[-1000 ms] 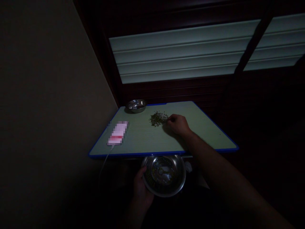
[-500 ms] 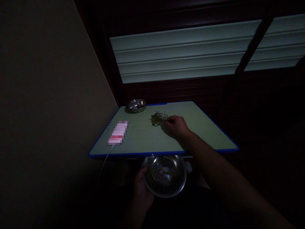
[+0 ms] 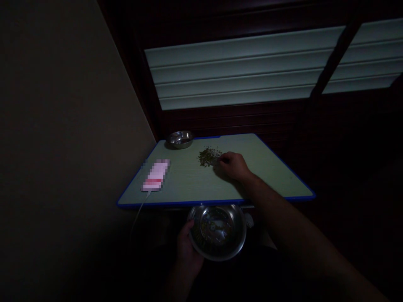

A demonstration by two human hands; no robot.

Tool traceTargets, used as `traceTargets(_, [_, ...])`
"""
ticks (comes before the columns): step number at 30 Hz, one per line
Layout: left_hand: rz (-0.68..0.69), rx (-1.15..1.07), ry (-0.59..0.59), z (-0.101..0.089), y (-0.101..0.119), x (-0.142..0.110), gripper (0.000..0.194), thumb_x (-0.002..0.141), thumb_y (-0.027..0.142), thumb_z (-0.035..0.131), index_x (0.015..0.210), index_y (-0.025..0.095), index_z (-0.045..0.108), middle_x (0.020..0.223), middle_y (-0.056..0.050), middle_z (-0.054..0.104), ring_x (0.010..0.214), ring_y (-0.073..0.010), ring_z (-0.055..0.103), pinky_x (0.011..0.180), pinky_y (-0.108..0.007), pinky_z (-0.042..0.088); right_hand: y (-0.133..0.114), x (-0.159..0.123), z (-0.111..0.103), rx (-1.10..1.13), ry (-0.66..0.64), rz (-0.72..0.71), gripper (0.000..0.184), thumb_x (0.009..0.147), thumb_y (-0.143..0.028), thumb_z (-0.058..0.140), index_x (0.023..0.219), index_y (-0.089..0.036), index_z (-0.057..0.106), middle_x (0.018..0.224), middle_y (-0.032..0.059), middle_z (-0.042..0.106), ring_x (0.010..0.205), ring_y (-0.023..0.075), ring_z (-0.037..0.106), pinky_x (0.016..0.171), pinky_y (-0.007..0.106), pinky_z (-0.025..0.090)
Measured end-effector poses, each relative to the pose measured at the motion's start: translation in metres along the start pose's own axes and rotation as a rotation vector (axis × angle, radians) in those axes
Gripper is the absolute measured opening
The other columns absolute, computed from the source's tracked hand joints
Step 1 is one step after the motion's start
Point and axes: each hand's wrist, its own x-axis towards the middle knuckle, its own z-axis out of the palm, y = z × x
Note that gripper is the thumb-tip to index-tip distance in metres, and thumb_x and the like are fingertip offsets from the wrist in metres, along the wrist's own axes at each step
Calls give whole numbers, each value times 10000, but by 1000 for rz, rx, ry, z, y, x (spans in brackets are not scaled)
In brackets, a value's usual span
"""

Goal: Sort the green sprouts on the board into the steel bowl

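My left hand (image 3: 189,245) grips the left rim of a metal bowl (image 3: 237,247), which is tilted just below the table's near edge. A few small bits show inside it, too dim to name. On the pale green table (image 3: 182,184) lies a loose pile of small greenish-brown bits (image 3: 208,156), like seeds or dried herb pieces. My right hand (image 3: 234,165) rests at the right side of this pile, its fingertips pinched together. What the fingertips hold, if anything, is hidden.
A smaller metal bowl (image 3: 180,140) stands at the table's back left corner. Nearer on the left lies a lit phone (image 3: 156,175), its white cable (image 3: 139,212) hanging over the front edge. Left is a wall (image 3: 78,126); behind, dark wood panelling with pale slats (image 3: 239,69).
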Motion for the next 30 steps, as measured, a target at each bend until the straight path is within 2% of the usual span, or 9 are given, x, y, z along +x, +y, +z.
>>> traceTargets(4, [-1, -5, -25, 0, -1, 1, 198, 750, 245, 597, 850, 119, 712, 785, -95, 754, 782, -250, 695, 802, -410, 531, 2, 1, 2, 39, 2, 29, 212, 746, -219, 580, 867, -159, 743, 856, 67, 730, 779, 177, 638, 722, 259, 452])
traceTargets(8, [-18, -5, 0, 2, 0, -1, 191, 764, 230, 578, 847, 121, 711, 781, -92, 756, 788, -249, 699, 799, -400, 531, 4, 0, 5, 63, -8, 9, 195, 739, -220, 586, 841, -162, 742, 820, 50, 729, 744, 164, 634, 696, 248, 446])
traceTargets(17, [-15, -20, -5, 1, 1, 0, 184, 755, 224, 592, 832, 111, 715, 757, -93, 747, 686, -223, 685, 747, -368, 527, 2, 0, 3, 6, -8, 33, 199, 747, -218, 590, 858, -166, 747, 849, 62, 736, 767, 182, 644, 711, 262, 450])
traceTargets(24, [-12, -16, -4, 1, 1, 1, 197, 745, 219, 601, 867, 114, 714, 770, -91, 747, 678, -222, 680, 694, -351, 519, 4, 0, 5, 40, 3, 25, 194, 753, -225, 576, 830, -163, 742, 794, 58, 727, 713, 166, 628, 686, 256, 443])
traceTargets(30, [-5, -15, -4, 0, 1, 1, 169, 764, 207, 581, 801, 108, 713, 732, -95, 745, 699, -223, 683, 678, -342, 521, 3, 0, 4, -2, -17, 25, 203, 751, -236, 579, 847, -161, 741, 821, 61, 730, 734, 164, 629, 689, 249, 434])
